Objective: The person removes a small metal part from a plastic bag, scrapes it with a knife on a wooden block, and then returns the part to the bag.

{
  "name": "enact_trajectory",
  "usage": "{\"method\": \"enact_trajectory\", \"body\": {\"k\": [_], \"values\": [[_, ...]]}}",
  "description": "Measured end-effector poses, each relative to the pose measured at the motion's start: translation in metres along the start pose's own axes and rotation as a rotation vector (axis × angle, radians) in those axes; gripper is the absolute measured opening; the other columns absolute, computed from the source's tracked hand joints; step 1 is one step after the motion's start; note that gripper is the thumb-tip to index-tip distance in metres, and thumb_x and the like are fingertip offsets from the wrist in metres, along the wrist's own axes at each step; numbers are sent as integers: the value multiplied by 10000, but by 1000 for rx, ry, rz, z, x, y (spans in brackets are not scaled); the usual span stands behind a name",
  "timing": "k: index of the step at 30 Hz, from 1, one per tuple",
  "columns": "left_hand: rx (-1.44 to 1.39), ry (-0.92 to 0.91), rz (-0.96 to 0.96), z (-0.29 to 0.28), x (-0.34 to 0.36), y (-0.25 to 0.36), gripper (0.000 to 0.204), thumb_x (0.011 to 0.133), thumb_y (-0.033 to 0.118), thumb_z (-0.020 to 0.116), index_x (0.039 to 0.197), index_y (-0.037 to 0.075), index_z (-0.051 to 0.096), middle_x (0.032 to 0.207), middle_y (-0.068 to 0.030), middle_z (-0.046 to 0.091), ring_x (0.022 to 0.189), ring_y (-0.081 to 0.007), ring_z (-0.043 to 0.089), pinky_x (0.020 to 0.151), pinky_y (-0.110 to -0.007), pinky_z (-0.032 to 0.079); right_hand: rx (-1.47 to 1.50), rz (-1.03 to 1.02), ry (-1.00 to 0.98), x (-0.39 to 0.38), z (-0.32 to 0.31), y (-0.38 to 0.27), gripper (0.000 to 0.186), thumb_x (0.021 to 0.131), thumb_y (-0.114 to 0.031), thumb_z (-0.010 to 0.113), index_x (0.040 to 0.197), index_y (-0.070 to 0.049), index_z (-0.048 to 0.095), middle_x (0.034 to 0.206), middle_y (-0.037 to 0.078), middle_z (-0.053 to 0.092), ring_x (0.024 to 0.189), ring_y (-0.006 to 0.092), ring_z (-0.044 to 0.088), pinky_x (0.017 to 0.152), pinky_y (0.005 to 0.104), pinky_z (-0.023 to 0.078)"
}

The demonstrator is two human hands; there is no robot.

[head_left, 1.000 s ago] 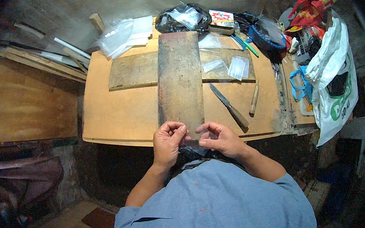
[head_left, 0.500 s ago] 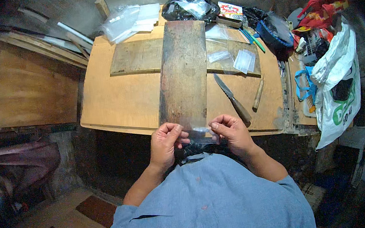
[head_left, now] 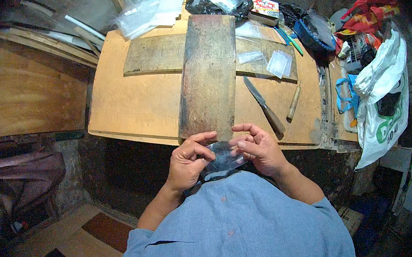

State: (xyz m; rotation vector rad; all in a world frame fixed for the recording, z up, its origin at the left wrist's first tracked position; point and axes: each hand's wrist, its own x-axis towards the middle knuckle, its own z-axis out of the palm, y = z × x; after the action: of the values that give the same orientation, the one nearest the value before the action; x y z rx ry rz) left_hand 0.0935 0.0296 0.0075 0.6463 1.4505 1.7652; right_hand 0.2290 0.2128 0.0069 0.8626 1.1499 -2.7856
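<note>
Low over the near table edge, in front of my blue shirt, is a small clear plastic sleeve (head_left: 223,157). It is tilted and catches the light. My left hand (head_left: 187,162) pinches its left side between thumb and fingers. At the upper right side is my right hand (head_left: 262,153), index finger raised, thumb and another fingertip close together on the plastic; the fingertips are slightly blurred. Just beyond both hands lies the near end of a long, dark, worn wooden board (head_left: 208,74).
Right of the board lie a knife (head_left: 264,106) and a wooden-handled tool (head_left: 294,102). Clear plastic pieces (head_left: 279,64) rest on a crosswise board (head_left: 153,55). A black plastic bag (head_left: 217,4) and matchbox-like box (head_left: 265,8) sit behind. A white bag (head_left: 384,98) hangs at right.
The plastic sleeve has come down and tilted so its face shows. My hands have shifted, with the right index finger lifted off. The view has tipped slightly.
</note>
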Motion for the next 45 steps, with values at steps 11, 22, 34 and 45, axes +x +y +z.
{"method": "enact_trajectory", "body": {"k": [11, 22, 34, 45], "values": [[-188, 171, -346, -5, -3, -7, 426, 949, 146, 608, 1315, -23, 471, 951, -139, 706, 807, -177, 692, 664, -253, 528, -167, -78, 120, 3, 9, 7, 424, 916, -75, 637, 1289, -8, 446, 943, 104, 689, 832, 141, 660, 697, 255, 518], [-155, 266, -327, -17, 0, -8, 412, 927, 110, 639, 1292, -23, 503, 929, -132, 712, 764, -155, 692, 605, -225, 519, -139, -41, 116, 9, 12, 15, 371, 913, -86, 649, 1238, 3, 492, 946, 89, 692, 856, 143, 666, 741, 266, 534], [59, 64, -316, -19, 12, -11, 85, 883, 52, 677, 950, 13, 643, 859, -41, 677, 808, -98, 628, 766, -250, 508, -401, -138, 0, 18, 27, 8, 202, 875, -81, 693, 1057, -15, 633, 890, 9, 650, 789, 57, 586, 683, 220, 489], [77, 114, -250, 7, 7, -21, 140, 936, 129, 646, 888, -1, 668, 781, -10, 665, 709, -59, 587, 661, -214, 472, -314, -243, -64, 23, 20, 22, 96, 924, -105, 643, 942, -11, 650, 833, 7, 657, 743, 48, 572, 673, 224, 473]]}}
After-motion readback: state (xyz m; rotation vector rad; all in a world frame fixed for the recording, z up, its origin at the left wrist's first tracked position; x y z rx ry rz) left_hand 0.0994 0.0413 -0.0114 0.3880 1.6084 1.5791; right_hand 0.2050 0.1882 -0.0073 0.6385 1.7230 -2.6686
